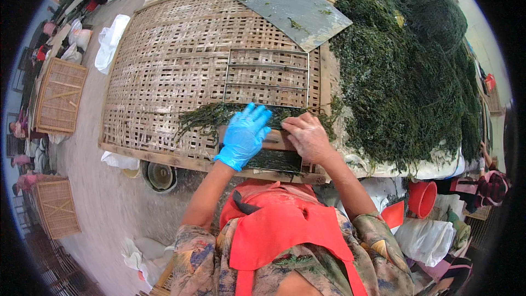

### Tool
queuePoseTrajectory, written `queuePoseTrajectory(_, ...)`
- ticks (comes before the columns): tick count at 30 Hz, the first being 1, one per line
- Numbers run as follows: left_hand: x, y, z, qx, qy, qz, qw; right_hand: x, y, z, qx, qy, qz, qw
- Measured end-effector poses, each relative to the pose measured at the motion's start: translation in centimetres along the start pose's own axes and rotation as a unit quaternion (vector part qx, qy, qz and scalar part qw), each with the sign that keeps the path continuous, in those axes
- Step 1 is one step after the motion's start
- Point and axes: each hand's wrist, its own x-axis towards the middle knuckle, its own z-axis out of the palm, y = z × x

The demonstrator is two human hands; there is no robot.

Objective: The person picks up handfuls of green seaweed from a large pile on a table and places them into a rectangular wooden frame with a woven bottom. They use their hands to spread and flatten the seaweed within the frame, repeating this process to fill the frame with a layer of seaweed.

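Observation:
My left hand (246, 135), in a blue glove, lies flat with its fingers stretched over dark green seaweed (205, 116) and the left end of a wooden block (277, 140). My bare right hand (308, 136) rests at the block's right end, fingers bent at the seaweed's edge; whether they pinch anything is hidden. Beneath both is a thin metal frame (227, 76) with crossbars, lying on a woven bamboo tray (164, 70). Its upper compartments show bare weave. Seaweed fills the compartment (275, 160) nearest me, and loose strands trail left of the frame.
A large seaweed heap (394, 82) covers the right side. A grey sheet (296, 12) with scraps overlaps the tray's far right corner. Near the tray's front edge stands a round bucket (159, 176); a red bucket (422, 199) is lower right. Other people work at both sides.

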Motion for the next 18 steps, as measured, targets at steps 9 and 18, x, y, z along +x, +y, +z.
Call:
queuePoseTrajectory(9,1.0,1.6,0.8,-0.093,0.009,0.020,0.995,0.2,-0.1,-0.8,-0.085,0.034,0.027,0.995)
queuePoseTrajectory(18,2.4,3.0,0.8,-0.025,0.037,0.007,0.999,-0.4,2.6,0.3,-0.115,0.060,0.017,0.991)
